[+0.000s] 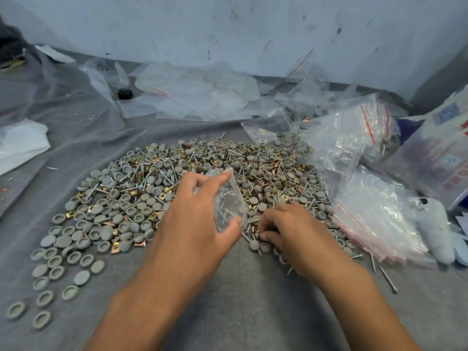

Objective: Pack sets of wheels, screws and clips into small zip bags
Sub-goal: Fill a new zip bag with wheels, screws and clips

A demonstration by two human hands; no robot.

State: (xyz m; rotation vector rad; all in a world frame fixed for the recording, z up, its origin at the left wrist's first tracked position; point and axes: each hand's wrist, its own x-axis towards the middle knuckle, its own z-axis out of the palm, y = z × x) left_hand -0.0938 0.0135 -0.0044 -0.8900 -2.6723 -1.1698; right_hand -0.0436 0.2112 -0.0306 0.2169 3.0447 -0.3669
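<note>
A wide heap of grey round wheels [121, 206], silver screws [141, 173] and brass clips [152, 216] covers the grey cloth. My left hand [195, 214] holds a small clear zip bag [229, 198] upright over the heap's near edge, thumb and fingers pinching its sides. Screws and at least one grey wheel show inside the bag. Just right of it, my right hand [286, 229] has its fingers curled down into the parts, pinching small pieces at the heap's front; what it pinches is too small to tell.
A stack of empty zip bags with red seal lines [374, 219] lies to the right, with filled bags [347, 138] behind it. Loose clear bags [197, 95] litter the back near the wall. A printed white sack [440, 153] stands far right. White cloth [20, 145] lies left.
</note>
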